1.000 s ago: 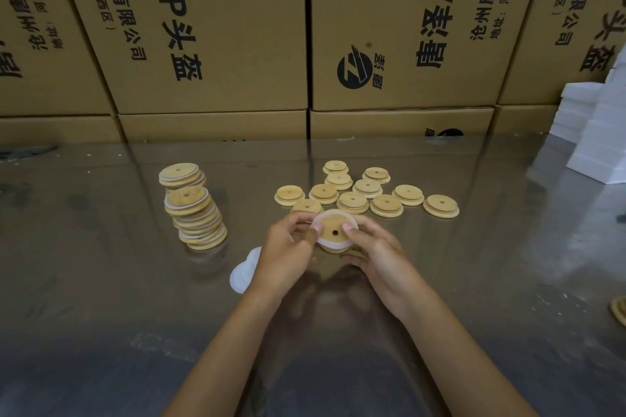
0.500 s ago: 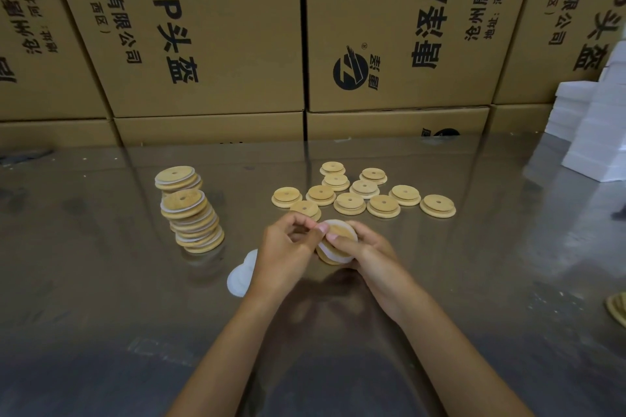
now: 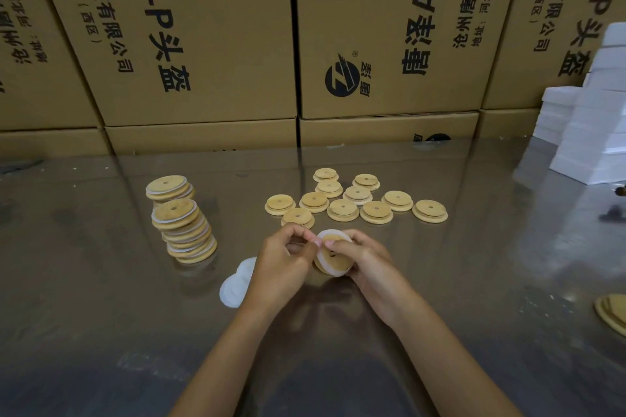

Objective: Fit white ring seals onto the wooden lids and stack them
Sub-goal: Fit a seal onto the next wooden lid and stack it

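Fingers [image 3: 338, 245] of your right hand [image 3: 369, 267] are wrapped around a wooden lid [image 3: 333, 256], holding it tilted on edge just above the table [image 3: 101, 315], while your left hand [image 3: 283, 262] pinches the white ring seal [image 3: 330, 234] at the lid's upper rim with thumb and forefinger closed on it. The seal looks seated along the top and lower edge of the lid, but how far round it sits is hidden by your fingers. The risk from here, as I judge it, is that the thin ring snaps back off the rim if you let go of the pinch before the rest is stretched over, or that it twists and sits unevenly. The lid itself is a pale, round wooden disc with a small hole in the middle, and the seal is a soft, thin white band. More spare seals [image 3: 237, 284] lie just below your left hand. Beyond your fingers sits a cluster of bare lids [image 3: 342, 208] without seals. Well off to the left, the finished stack [image 3: 184, 230] leans noticeably, so one careless placement could topple it.
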Available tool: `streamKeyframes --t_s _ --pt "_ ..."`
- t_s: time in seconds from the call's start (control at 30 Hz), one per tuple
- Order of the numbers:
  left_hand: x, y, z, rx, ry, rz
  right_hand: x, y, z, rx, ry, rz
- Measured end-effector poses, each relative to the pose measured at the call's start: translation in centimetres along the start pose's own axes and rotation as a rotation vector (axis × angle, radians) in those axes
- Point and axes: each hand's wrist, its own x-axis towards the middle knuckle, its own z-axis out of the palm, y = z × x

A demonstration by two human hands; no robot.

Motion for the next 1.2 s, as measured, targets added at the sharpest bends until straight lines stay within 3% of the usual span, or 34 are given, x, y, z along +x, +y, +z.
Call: streamKeyframes --t_s 0.57,0.9,1.2 --pt "-0.7 0.8 0.0 0.03 0.021 0.13 -0.1 -0.2 0.0 -0.117 -0.056 -0.031" --pt "0.4 0.0 -0.7 -0.095 0.026 -0.169 -0.3 -0.4 -0.6 -0.301 -0.084 -0.198" --pt "0.0 0.3 -0.5 -0.065 -0.124 -0.118 -0.3 -0.5 -1.1 -0.109 -0.016 -0.146"
